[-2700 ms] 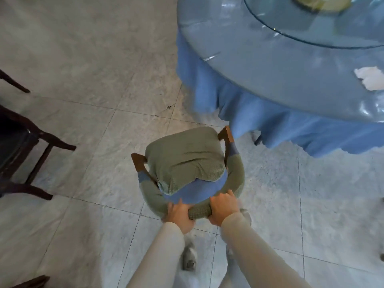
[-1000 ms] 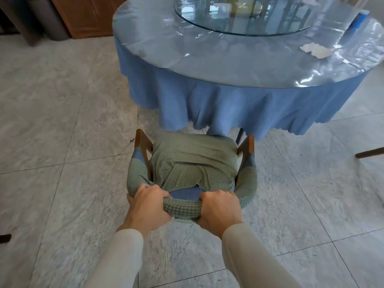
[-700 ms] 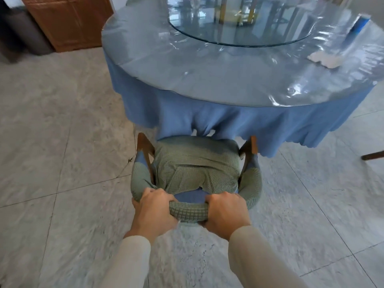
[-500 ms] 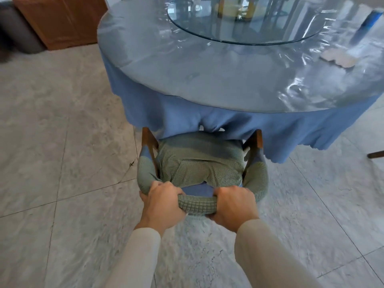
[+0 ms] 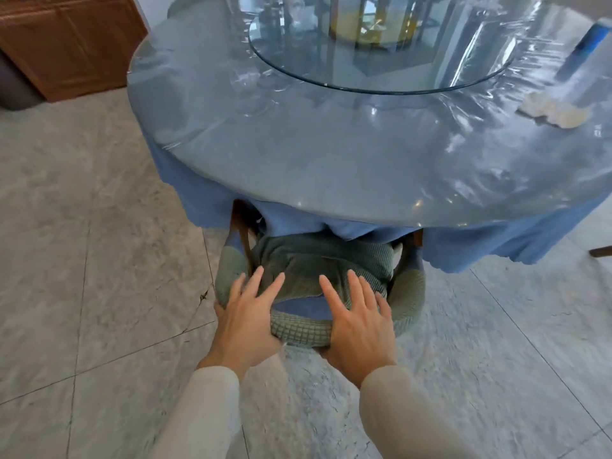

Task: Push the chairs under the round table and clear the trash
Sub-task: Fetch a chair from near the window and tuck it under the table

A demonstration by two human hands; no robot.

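Note:
A chair (image 5: 407,293) with a green knitted cover stands at the round table (image 5: 331,160), its seat partly under the blue tablecloth. My left hand (image 5: 248,313) and my right hand (image 5: 357,316) lie on top of the curved backrest with fingers straight and spread. A crumpled white tissue (image 5: 556,111) lies on the table's right side beside a blue and white packet (image 5: 583,51). A glass turntable (image 5: 381,61) covers the table's middle.
A brown wooden cabinet (image 5: 66,41) stands at the back left, with a dark bin (image 5: 13,87) beside it. Another chair's leg (image 5: 601,250) shows at the right edge. Grey marble floor tiles (image 5: 99,260) spread to the left and behind me.
The chair has slid forward, going further under the tablecloth. Both hands have loosened their grip on the backrest, and their fingers now lie straight.

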